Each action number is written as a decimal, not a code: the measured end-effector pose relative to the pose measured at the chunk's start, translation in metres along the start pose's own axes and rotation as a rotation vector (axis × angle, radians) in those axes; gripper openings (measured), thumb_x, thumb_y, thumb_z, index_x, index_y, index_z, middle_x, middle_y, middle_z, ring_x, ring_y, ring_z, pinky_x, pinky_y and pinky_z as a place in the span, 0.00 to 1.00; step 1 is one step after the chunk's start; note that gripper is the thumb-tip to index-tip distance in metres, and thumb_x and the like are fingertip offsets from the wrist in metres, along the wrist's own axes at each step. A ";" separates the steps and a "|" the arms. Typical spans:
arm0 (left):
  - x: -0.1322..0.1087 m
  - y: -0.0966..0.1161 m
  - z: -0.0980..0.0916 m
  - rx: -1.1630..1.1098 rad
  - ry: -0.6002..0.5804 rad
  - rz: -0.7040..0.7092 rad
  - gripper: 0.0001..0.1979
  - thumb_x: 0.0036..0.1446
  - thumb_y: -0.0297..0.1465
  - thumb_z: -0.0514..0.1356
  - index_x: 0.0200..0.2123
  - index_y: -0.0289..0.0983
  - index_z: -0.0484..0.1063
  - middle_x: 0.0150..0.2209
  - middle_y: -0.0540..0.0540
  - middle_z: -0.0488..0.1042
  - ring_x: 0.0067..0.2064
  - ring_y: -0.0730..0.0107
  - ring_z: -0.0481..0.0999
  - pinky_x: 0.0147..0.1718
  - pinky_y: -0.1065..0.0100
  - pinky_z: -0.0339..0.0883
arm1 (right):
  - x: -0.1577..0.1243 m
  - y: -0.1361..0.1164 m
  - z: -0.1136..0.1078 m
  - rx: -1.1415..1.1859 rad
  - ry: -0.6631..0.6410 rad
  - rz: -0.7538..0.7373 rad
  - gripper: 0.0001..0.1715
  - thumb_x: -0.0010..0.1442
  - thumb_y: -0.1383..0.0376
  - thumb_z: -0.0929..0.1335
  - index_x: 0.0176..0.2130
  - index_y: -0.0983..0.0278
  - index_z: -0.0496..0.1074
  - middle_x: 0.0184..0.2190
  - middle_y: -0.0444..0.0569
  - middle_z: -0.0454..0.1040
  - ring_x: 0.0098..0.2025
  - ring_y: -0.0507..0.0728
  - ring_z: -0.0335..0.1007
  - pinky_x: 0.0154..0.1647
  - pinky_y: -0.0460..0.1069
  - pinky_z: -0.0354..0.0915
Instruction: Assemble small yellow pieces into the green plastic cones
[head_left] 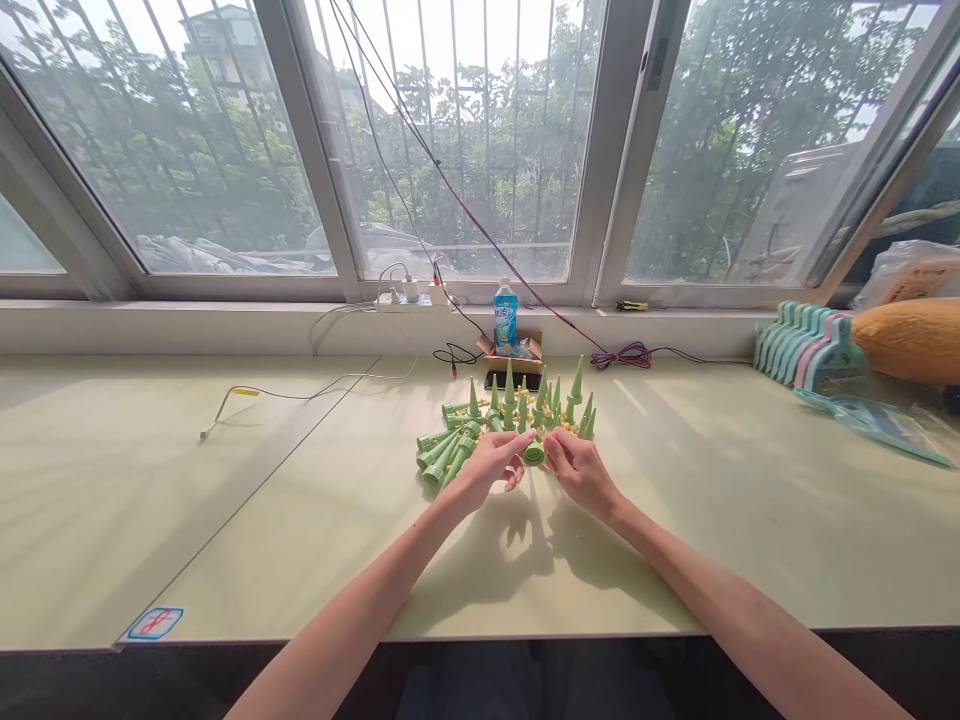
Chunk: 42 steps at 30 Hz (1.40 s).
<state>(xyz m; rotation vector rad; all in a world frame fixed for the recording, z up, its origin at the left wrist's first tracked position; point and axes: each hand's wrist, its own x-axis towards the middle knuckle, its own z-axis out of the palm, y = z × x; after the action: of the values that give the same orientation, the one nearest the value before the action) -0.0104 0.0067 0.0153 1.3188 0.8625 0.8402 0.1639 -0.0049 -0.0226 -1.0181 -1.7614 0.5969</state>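
My left hand [495,464] is closed, its thumb and fingertips pinching a green plastic spike [534,455] whose round open end faces me. Close beside it on the right, my right hand [581,474] has its fingers curled in a pinch; what sits between them is too small or hidden to make out. Beyond the hands, several green cone-shaped spikes [576,382] stand point up. More green spikes with ribbed collars [436,468] lie in a pile left of my left hand. Small yellow parts [568,428] are scattered among the standing ones.
Behind the spikes stand a small cardboard box [534,350] and a blue-labelled bottle [505,318]. A coiled red-and-black cable [622,355] lies right of them. Pastel plastic hangers [814,345] sit at the far right. A thin wire [217,415] lies left on the table [300,540].
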 end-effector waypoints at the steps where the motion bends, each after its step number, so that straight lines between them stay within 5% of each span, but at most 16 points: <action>1: 0.000 0.000 0.000 0.004 -0.005 0.010 0.25 0.49 0.52 0.64 0.26 0.35 0.65 0.18 0.54 0.61 0.17 0.78 0.62 0.15 0.74 0.52 | 0.000 0.000 0.000 0.003 -0.001 0.003 0.25 0.69 0.50 0.57 0.26 0.61 0.56 0.20 0.40 0.58 0.21 0.50 0.51 0.23 0.46 0.51; 23: -0.006 -0.005 0.007 0.578 0.153 0.544 0.10 0.58 0.39 0.61 0.37 0.38 0.72 0.40 0.46 0.68 0.29 0.76 0.70 0.23 0.74 0.63 | 0.004 -0.002 0.000 0.067 0.034 0.149 0.31 0.66 0.45 0.58 0.21 0.61 0.54 0.16 0.41 0.57 0.18 0.50 0.54 0.19 0.47 0.52; 29: -0.006 -0.001 0.008 0.484 0.272 0.504 0.15 0.59 0.44 0.58 0.36 0.37 0.70 0.37 0.45 0.71 0.32 0.71 0.71 0.22 0.74 0.61 | 0.003 -0.004 0.000 0.068 0.090 0.110 0.29 0.67 0.47 0.58 0.22 0.61 0.54 0.17 0.41 0.56 0.19 0.50 0.52 0.20 0.46 0.52; 32: -0.004 0.002 0.007 0.406 0.329 0.424 0.22 0.60 0.49 0.55 0.27 0.36 0.68 0.27 0.47 0.71 0.27 0.72 0.69 0.21 0.74 0.59 | 0.003 -0.004 -0.001 0.060 0.115 0.088 0.29 0.68 0.48 0.58 0.22 0.61 0.54 0.18 0.40 0.56 0.20 0.50 0.52 0.21 0.47 0.52; 36: -0.002 0.001 0.006 0.355 0.198 0.184 0.33 0.60 0.55 0.50 0.16 0.35 0.67 0.15 0.48 0.65 0.17 0.76 0.62 0.17 0.72 0.53 | 0.001 -0.004 -0.001 0.042 0.084 0.032 0.27 0.69 0.50 0.58 0.23 0.61 0.55 0.19 0.40 0.56 0.21 0.50 0.51 0.23 0.47 0.51; 42: -0.001 -0.003 0.004 0.287 0.068 0.054 0.33 0.57 0.57 0.53 0.18 0.32 0.71 0.17 0.46 0.69 0.16 0.78 0.61 0.15 0.74 0.51 | 0.001 -0.002 -0.001 0.041 0.047 0.002 0.26 0.69 0.51 0.58 0.24 0.61 0.54 0.20 0.40 0.56 0.22 0.50 0.50 0.23 0.46 0.50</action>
<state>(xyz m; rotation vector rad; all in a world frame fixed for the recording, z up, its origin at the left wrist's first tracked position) -0.0069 0.0037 0.0131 1.5762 1.0330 0.8293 0.1641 -0.0047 -0.0202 -0.9978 -1.7011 0.6029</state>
